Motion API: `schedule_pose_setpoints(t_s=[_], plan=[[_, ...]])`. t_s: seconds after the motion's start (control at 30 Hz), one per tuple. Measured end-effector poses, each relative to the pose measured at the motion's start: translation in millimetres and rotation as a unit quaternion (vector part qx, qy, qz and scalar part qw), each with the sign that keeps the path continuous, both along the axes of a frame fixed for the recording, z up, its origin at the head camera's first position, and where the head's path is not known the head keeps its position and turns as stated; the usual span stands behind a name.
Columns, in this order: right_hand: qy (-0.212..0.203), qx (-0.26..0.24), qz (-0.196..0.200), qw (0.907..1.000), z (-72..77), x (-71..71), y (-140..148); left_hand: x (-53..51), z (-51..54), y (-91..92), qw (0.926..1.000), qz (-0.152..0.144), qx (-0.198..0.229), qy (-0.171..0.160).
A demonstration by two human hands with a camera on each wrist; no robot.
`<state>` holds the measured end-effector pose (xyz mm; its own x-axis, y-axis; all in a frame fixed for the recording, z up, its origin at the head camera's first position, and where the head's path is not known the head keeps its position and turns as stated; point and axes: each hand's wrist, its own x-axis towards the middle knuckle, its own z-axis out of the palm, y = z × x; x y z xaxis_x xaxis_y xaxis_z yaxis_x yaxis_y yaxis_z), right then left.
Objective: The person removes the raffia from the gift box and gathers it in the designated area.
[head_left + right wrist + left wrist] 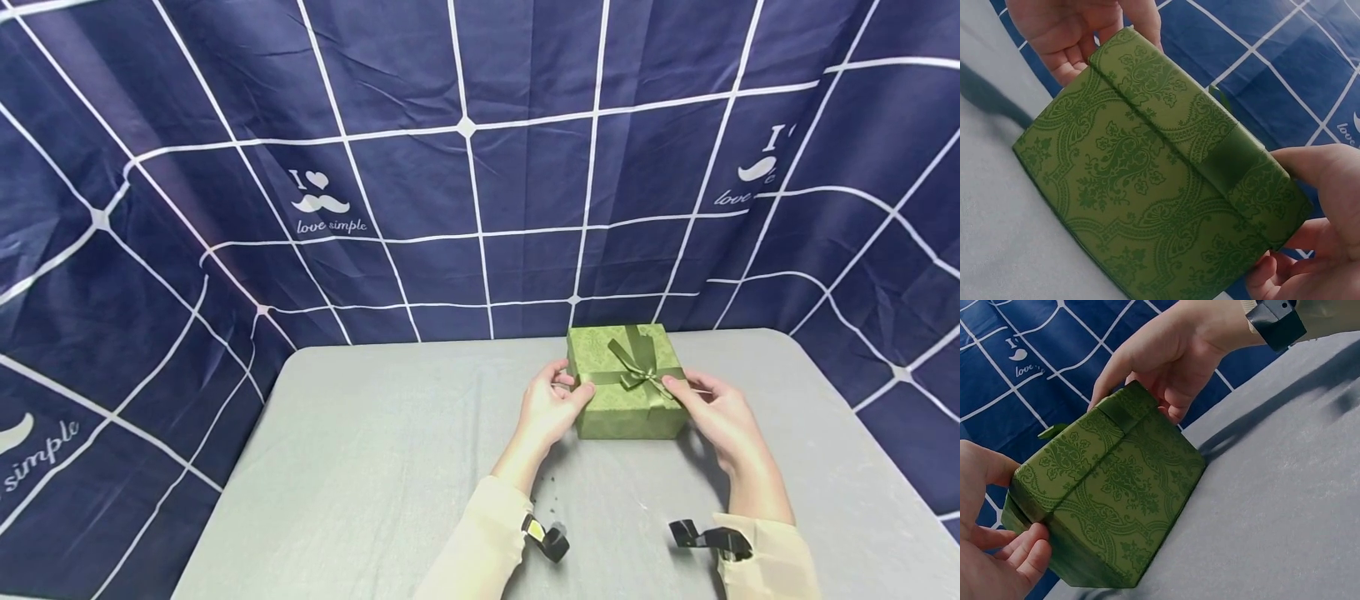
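A green patterned gift box (622, 421) with a lid and a ribbon bow (641, 375) stands at the table's back, right of centre. My left hand (551, 404) grips its left side, thumb on the top edge, fingers at the side. The right hand (723, 417) grips the opposite side, its thumb by the bow. In the left wrist view the left hand (988, 531) and right hand (1166, 359) hold the box (1129, 487) at both ends. The right wrist view shows the box front (1129, 175) between the left hand (1085, 31) and right hand (1322, 219).
The grey table (360, 467) extends left and in front of the box. Behind it hangs a dark blue curtain (412, 192) with white lines, which also covers both sides. A few small dark specks lie on the table between the forearms.
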<state>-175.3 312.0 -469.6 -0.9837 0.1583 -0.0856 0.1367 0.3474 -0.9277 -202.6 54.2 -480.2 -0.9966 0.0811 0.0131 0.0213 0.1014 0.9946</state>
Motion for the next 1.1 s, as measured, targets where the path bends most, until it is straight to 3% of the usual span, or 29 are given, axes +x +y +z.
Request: schedule_pose_setpoints(t_s=[0.6, 0.73, 0.9, 1.1], plan=[[0.011, -0.018, -0.014, 0.9997, 5.0, 2.6, 1.3, -0.7, 0.4, 1.3, 0.9998, -0.001, 0.020, -0.003], [0.040, -0.029, -0.028, 0.9984, 6.3, 4.4, 0.5, -0.3, 2.4, 1.2, 0.9996, 0.000, 0.027, 0.000], [0.095, -0.111, -0.039, 0.9886, 8.5, 6.0, 1.4, 0.5, 9.0, 0.6, 0.9989, -0.004, 0.043, 0.016], [0.146, -0.164, -0.013, 0.9755, 16.3, 8.6, -2.9, 2.2, 20.3, -4.0, 0.9978, -0.004, 0.056, 0.036]])
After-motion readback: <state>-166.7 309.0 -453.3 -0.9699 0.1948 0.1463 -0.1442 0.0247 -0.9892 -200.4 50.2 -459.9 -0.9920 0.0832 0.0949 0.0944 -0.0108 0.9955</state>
